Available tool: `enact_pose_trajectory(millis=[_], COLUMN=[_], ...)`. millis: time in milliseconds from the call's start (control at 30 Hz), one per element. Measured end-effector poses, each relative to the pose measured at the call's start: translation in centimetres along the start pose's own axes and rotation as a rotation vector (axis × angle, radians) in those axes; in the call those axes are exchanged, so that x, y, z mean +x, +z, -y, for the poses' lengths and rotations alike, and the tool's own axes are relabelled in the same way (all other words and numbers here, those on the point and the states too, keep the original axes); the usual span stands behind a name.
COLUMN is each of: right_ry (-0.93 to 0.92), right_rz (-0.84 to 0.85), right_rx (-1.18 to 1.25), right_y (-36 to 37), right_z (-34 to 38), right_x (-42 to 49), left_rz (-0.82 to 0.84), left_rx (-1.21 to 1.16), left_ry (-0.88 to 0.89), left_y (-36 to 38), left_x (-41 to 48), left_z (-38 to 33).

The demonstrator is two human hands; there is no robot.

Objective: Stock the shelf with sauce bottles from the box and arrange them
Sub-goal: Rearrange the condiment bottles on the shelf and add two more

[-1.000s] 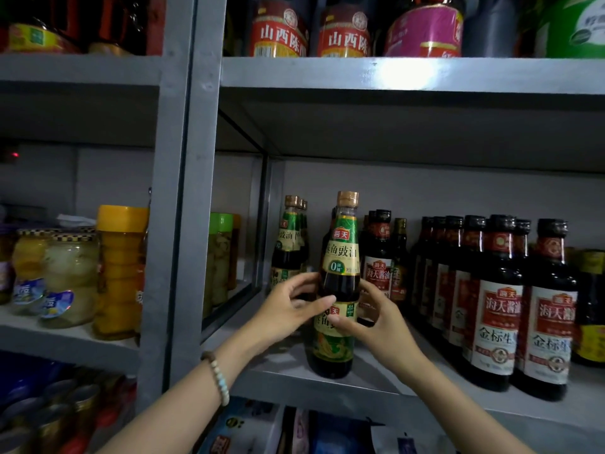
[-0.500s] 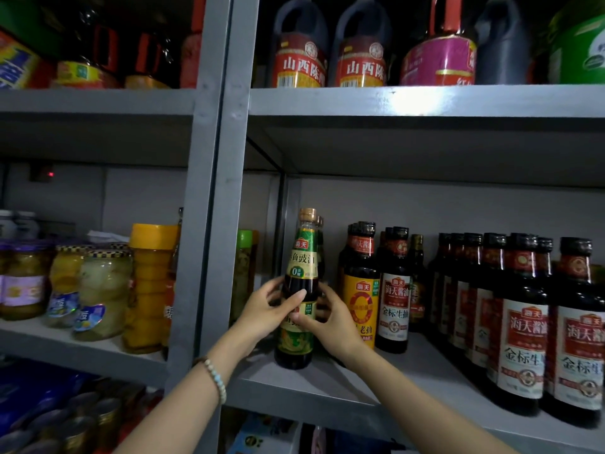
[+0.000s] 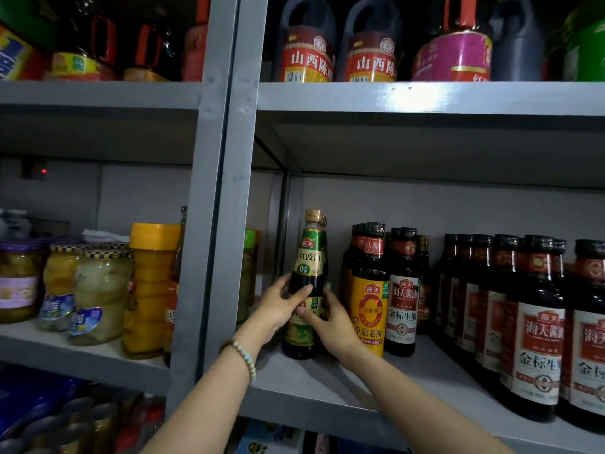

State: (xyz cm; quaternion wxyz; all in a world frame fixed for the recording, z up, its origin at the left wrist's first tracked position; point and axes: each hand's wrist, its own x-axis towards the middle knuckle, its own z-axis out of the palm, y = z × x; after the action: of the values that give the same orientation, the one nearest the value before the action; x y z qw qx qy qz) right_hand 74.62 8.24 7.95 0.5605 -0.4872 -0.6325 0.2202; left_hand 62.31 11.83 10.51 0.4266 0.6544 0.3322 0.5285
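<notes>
A dark sauce bottle with a green label and gold cap (image 3: 307,257) stands upright at the left end of the grey middle shelf (image 3: 327,385). My left hand (image 3: 278,306) grips its body from the left, thumb across the front. My right hand (image 3: 330,319) holds its lower part from the right. A second bottle of the same kind stands close behind it, mostly hidden. To its right stand a yellow-labelled soy bottle (image 3: 370,309) and a red-and-white-labelled one (image 3: 402,303). The box is out of view.
A row of several dark soy bottles (image 3: 537,339) fills the shelf's right side. A grey upright post (image 3: 216,224) borders the left. Jars of preserved fruit (image 3: 98,299) sit on the left shelf. Large vinegar jugs (image 3: 307,50) stand on the shelf above.
Both hands have slid the green-labelled bottle back and to the left, into the shelf's left end in front of its twin. The camera has moved closer and tilted up.
</notes>
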Motion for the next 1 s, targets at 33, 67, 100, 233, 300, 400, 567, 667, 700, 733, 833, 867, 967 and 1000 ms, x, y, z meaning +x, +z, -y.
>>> enact_pose_trajectory(millis=[33,67,100,233,300,400,567,667,700,733,833,867,967,1000], right_ry=[0.001,0.002,0.005,0.032,0.045,0.050,0.069,0.085,0.090,0.092,0.093,0.086,0.032,0.002], right_rz=[-0.001,-0.002,-0.003,0.006,0.010,0.004,0.001,0.003,0.006,0.011,0.052,0.073,0.107,0.111], right_rx=[-0.005,-0.006,-0.001,0.023,0.033,0.025,0.025,0.028,0.031,0.035,0.056,0.059,0.029,0.003], right_y=[0.0,0.0,0.0,0.0,0.0,0.0,0.1,0.1,0.0,0.0,-0.8,-1.2,-2.9,-3.6], right_z=[0.1,0.1,0.2,0.5,0.6,0.7,1.0,1.1,1.1,1.3,2.1,2.5,3.0,3.2], right_x=[0.0,-0.1,-0.1,-0.1,-0.2,-0.3,-0.5,-0.6,-0.7,-0.9,-1.9,-2.3,-3.7,-4.3], left_rz=[-0.002,-0.003,-0.003,0.002,0.002,0.001,0.005,0.002,-0.001,-0.010,-0.061,-0.085,-0.132,-0.133], left_rx=[-0.005,-0.012,-0.022,-0.043,-0.052,-0.068,-0.078,-0.080,-0.081,-0.082,-0.055,-0.028,0.082,0.111], left_ry=[-0.001,-0.002,-0.005,-0.027,-0.036,-0.038,-0.047,-0.043,-0.042,-0.045,-0.039,-0.024,0.045,0.079], left_y=[0.0,0.1,0.2,0.3,0.4,0.4,0.4,0.4,0.4,0.3,0.1,0.2,0.0,-0.1], left_x=[0.1,0.1,0.2,0.2,0.2,0.2,-0.1,-0.5,-0.7,-0.9,-1.8,-2.3,-4.0,-4.7], left_z=[0.1,0.0,0.0,-0.2,-0.2,-0.1,-0.3,-0.4,-0.3,-0.3,-0.7,-0.9,-1.8,-2.0])
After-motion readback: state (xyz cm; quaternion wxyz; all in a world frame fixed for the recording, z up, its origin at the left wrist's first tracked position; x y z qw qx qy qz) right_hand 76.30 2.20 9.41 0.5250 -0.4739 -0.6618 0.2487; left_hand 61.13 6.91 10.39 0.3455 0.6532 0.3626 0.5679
